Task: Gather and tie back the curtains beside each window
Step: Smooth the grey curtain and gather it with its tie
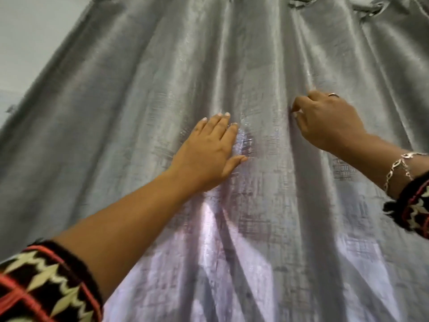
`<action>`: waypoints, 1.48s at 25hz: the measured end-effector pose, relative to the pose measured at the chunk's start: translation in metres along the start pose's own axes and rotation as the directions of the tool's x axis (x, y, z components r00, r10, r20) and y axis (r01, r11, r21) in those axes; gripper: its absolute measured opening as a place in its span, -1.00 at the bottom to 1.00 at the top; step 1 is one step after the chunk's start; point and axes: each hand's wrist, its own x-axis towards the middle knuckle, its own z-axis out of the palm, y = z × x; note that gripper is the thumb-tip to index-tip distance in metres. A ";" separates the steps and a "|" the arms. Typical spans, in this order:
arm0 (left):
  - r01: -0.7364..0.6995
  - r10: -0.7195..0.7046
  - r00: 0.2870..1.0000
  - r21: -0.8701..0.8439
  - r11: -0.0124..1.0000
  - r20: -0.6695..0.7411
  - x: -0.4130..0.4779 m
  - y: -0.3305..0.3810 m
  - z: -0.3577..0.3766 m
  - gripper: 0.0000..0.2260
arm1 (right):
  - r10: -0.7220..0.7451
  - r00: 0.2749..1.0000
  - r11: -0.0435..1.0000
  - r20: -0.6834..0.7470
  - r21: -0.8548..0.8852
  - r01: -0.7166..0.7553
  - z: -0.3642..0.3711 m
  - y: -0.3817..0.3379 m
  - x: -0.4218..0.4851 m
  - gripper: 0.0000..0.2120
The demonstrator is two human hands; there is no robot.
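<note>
Shiny silver-grey fabric curtain (139, 89) hangs in long vertical folds before me, filling the view. My left grip (209, 149) lies flat against it, fingers straight, holding nothing. My right grip (329, 122), higher and to the right, fingers curled, pinches one fold. Silver chain bracelet (397, 168) on right wrist.

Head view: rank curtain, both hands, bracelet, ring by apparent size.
1. curtain, fills most of the frame
2. left hand and right hand: alike; one flat, one curled, so unranked
3. bracelet
4. ring
</note>
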 end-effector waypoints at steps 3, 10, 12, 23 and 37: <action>0.006 -0.006 0.999 0.012 1.000 0.049 -0.011 -0.013 -0.026 -0.38 | 0.015 0.999 0.999 0.048 -0.032 -0.014 -0.028 -0.003 -0.007 -0.74; 0.030 -0.031 0.994 0.012 0.999 0.108 -0.026 -0.046 -0.070 -0.40 | -0.010 0.988 0.993 0.152 -0.119 0.028 -0.092 -0.020 -0.011 -0.73; 0.046 -0.047 0.992 0.005 0.999 0.114 -0.029 -0.056 -0.077 -0.40 | -0.035 0.985 0.988 0.171 -0.141 0.059 -0.103 -0.031 -0.012 -0.73; 0.085 -0.118 0.983 0.220 0.972 0.142 -0.066 -0.139 -0.095 -0.44 | -0.039 0.969 0.994 0.245 -0.092 0.063 -0.112 -0.070 0.006 -0.74; 0.711 -0.702 0.698 -0.257 0.655 0.141 -0.067 -0.230 -0.051 -0.74 | 0.366 0.806 0.889 0.466 0.081 -0.451 -0.032 -0.224 0.109 -0.27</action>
